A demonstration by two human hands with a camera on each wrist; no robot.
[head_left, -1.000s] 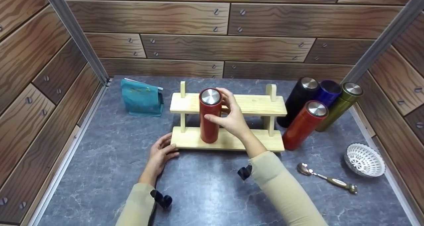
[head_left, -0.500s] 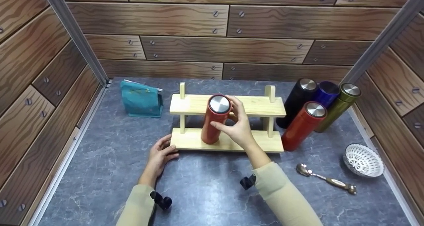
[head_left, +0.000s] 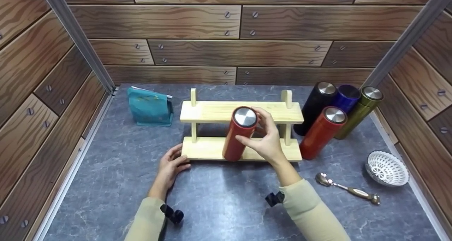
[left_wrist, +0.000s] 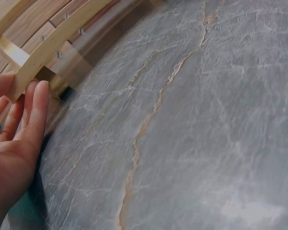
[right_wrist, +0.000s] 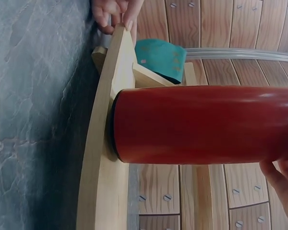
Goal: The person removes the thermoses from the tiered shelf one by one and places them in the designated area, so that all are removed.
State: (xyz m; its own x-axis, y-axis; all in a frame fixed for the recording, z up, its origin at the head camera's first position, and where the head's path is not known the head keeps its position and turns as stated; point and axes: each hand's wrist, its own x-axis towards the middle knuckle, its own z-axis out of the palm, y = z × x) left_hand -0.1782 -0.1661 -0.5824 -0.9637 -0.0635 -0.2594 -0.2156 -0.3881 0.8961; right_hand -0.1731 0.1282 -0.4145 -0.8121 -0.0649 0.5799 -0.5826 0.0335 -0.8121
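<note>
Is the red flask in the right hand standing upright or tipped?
Tipped. The red flask leans right, its base on the wooden rack's lower board, while the right hand grips its upper part.

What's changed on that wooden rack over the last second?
The right hand, gripping the red flask, has slid it rightward along the rack's lower shelf, its top now leaning right. The left hand stays at the rack's left front corner. The other flasks, pouch, spoon and basket haven't moved.
</note>
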